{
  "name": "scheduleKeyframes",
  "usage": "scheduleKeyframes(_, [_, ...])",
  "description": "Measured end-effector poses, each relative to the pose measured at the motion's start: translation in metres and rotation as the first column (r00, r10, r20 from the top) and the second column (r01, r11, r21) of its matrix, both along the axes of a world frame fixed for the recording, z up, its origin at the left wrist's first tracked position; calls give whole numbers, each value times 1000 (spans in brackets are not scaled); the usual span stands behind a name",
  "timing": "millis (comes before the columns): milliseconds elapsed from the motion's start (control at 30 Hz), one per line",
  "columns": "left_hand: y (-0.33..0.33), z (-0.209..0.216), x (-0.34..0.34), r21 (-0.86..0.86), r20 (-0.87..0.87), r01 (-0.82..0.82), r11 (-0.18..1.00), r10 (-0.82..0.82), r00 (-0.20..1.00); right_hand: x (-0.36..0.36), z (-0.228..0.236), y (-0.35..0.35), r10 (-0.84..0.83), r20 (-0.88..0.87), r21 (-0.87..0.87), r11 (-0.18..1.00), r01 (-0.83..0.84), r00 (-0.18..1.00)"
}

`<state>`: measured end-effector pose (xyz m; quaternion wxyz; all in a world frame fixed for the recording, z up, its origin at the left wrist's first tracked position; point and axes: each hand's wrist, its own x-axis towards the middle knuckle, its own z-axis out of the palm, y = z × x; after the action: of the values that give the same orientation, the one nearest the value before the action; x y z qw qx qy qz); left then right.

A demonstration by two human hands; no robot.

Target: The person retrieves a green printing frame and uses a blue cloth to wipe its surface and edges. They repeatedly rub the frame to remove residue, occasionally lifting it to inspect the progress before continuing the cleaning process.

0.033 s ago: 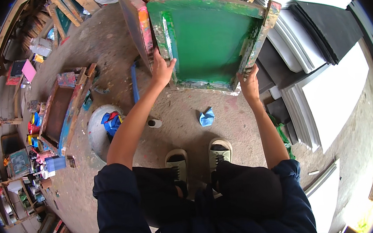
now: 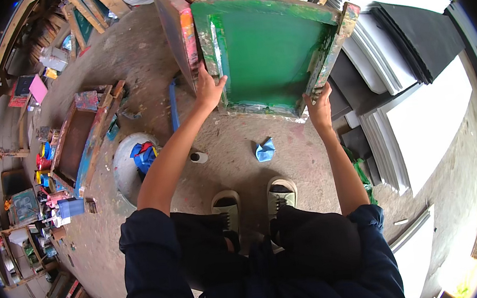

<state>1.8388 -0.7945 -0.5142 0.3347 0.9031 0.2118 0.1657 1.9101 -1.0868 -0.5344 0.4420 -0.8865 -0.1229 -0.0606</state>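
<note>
A paint-stained wooden screen-printing frame with green mesh [image 2: 275, 50] stands tilted in front of me. My left hand [image 2: 208, 90] is closed round its left side, low down, with the thumb on the front. Low on the right side, my right hand [image 2: 318, 104] grips the same frame near its bottom corner. Most of my fingers are hidden behind the wood. Just left of it, touching or nearly touching my left hand, is another frame with a red and pink painted edge [image 2: 187, 36].
Stacked white and black sheets [image 2: 420, 126] lie at right. A crumpled blue cloth [image 2: 264, 150] is on the floor before my shoes [image 2: 281, 193]. Leftward are a round pale tub [image 2: 123, 177] holding coloured cloths, a low wooden frame [image 2: 80, 141] and paint containers [image 2: 44, 162].
</note>
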Motion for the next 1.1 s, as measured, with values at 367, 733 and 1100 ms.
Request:
scheduleKeyframes(367, [27, 75, -198, -298, -13, 142, 944, -152, 988, -78, 41, 14, 705, -450, 94, 648, -756, 548])
scheduleKeyframes(733, [9, 21, -488, -440, 145, -645, 625, 758, 636, -175, 134, 194, 955, -284, -212, 22, -977, 84])
scheduleKeyframes(1100, [61, -13, -408, 20, 273, -644, 765, 616, 739, -232, 31, 270, 947, 44, -739, -183, -648, -318])
